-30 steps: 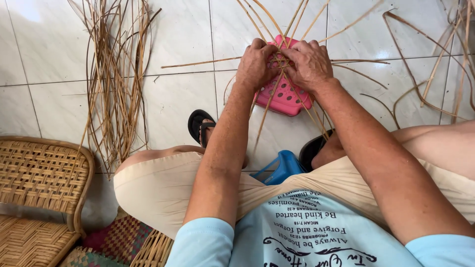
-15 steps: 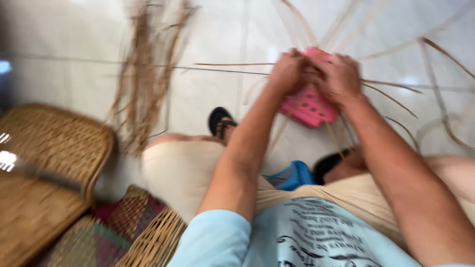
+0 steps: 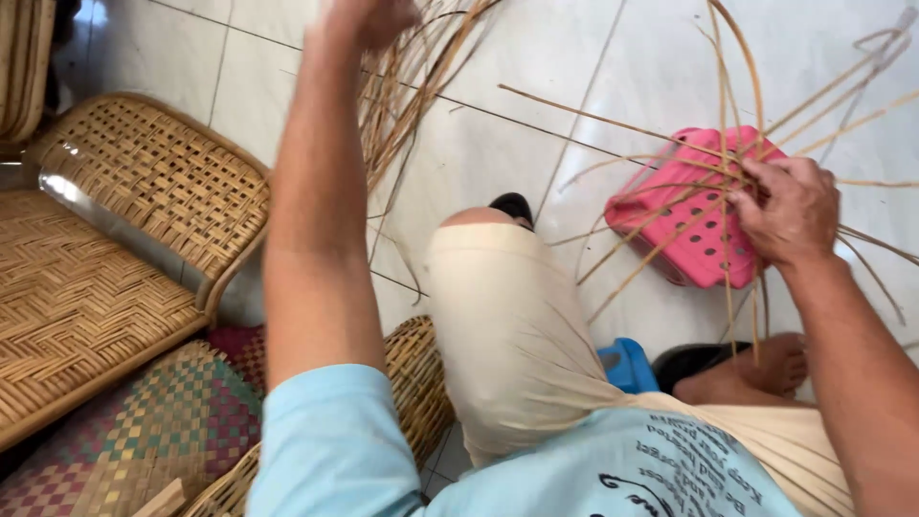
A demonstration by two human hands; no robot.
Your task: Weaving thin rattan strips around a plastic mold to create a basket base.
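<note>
My right hand (image 3: 787, 209) grips a crossing of thin rattan strips (image 3: 661, 206) that fan out over a small pink perforated stool (image 3: 691, 220) on the tiled floor. My left hand (image 3: 369, 19) is stretched far up to the top edge, fingers curled at a loose bundle of rattan strands (image 3: 416, 91) lying on the floor; part of the hand is cut off by the frame. My knee in beige cloth (image 3: 498, 316) lies between the two arms.
Woven rattan chair panels (image 3: 115, 230) lie at the left, with a coloured woven mat (image 3: 153, 431) and a wicker rim (image 3: 416, 383) below. A blue object (image 3: 627, 362) and black sandals (image 3: 512, 206) sit by my feet.
My left hand has left the weave on the pink stool and swung up and left to the loose strand bundle. The view has turned left. My right hand stays on the weave.
</note>
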